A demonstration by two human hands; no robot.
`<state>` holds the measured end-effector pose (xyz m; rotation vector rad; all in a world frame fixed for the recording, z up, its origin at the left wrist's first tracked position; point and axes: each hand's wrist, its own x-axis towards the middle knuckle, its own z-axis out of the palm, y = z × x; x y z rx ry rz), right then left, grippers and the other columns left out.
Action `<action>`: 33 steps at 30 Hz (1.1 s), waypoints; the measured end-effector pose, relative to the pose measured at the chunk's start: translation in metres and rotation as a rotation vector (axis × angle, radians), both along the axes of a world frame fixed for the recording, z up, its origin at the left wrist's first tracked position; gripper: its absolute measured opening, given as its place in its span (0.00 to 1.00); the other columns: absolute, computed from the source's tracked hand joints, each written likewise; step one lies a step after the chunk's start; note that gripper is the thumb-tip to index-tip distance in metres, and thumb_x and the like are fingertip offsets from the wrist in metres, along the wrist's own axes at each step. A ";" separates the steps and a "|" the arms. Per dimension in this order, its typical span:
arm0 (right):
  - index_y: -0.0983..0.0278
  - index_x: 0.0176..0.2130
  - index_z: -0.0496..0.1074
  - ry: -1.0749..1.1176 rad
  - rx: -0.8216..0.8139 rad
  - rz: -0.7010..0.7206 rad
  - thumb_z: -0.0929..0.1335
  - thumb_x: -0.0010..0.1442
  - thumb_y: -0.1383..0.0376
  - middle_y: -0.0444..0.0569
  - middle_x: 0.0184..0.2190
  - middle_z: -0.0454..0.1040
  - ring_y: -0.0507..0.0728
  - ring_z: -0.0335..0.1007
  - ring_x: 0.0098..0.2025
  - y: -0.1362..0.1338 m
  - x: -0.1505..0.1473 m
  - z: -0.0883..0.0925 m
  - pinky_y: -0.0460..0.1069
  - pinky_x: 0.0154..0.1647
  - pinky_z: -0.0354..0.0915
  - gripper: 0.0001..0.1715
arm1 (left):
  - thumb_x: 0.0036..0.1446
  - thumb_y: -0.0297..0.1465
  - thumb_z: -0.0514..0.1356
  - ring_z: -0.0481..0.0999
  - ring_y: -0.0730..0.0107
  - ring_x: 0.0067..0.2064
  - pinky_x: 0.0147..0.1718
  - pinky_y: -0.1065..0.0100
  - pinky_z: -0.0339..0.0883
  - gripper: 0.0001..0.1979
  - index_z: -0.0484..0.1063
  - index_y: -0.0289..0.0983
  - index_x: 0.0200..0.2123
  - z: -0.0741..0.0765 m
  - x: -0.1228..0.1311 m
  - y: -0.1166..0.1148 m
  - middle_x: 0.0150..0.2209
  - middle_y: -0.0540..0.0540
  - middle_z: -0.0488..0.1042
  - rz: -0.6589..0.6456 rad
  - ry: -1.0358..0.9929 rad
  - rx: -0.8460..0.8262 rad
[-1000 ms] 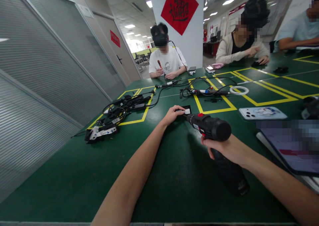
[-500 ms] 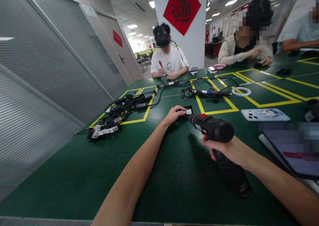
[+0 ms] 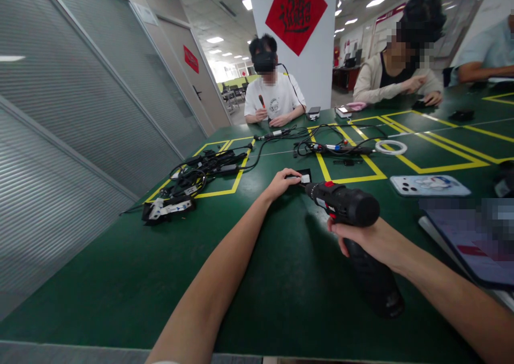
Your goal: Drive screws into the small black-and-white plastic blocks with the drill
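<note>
Evidently the left hand (image 3: 280, 182) pins a small black part (image 3: 302, 177) flat on the green table (image 3: 281, 289), fingers pressed down on it — likely so it cannot twist. The right hand (image 3: 367, 239) wraps tight round the grip of the black drill (image 3: 345, 204), its nose aimed at that part, just beside the fingers

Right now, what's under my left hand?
A small black part with a white piece, on the green table. The left hand covers its left side, hiding that portion. The drill points at it.
</note>
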<state>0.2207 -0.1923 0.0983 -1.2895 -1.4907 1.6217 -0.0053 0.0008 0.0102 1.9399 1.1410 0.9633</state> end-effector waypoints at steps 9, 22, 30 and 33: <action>0.64 0.32 0.69 -0.078 0.032 0.022 0.66 0.53 0.64 0.43 0.19 0.70 0.53 0.68 0.22 0.001 0.003 -0.002 0.48 0.28 0.62 0.06 | 0.49 0.36 0.61 0.69 0.62 0.47 0.51 0.61 0.59 0.13 0.76 0.38 0.38 0.000 0.000 0.000 0.41 0.46 0.74 0.005 0.015 0.004; 0.64 0.32 0.71 -0.091 0.008 -0.017 0.66 0.54 0.61 0.45 0.18 0.71 0.53 0.67 0.22 0.002 0.003 -0.013 0.47 0.25 0.60 0.09 | 0.49 0.36 0.60 0.69 0.63 0.46 0.50 0.63 0.59 0.13 0.76 0.38 0.38 0.000 0.001 0.000 0.41 0.46 0.74 0.008 0.031 0.018; 0.65 0.34 0.70 -0.062 -0.008 -0.042 0.67 0.50 0.64 0.43 0.20 0.70 0.51 0.65 0.21 0.001 0.001 -0.006 0.46 0.23 0.59 0.09 | 0.49 0.36 0.60 0.69 0.63 0.47 0.50 0.62 0.60 0.13 0.75 0.38 0.38 -0.002 0.000 -0.001 0.42 0.46 0.74 0.010 0.023 0.016; 0.65 0.34 0.71 -0.081 0.001 -0.029 0.67 0.50 0.63 0.43 0.18 0.70 0.52 0.65 0.21 0.002 0.001 -0.004 0.47 0.24 0.59 0.09 | 0.50 0.36 0.60 0.69 0.63 0.47 0.50 0.62 0.60 0.13 0.75 0.38 0.38 -0.003 0.000 0.000 0.42 0.46 0.74 0.002 0.016 0.017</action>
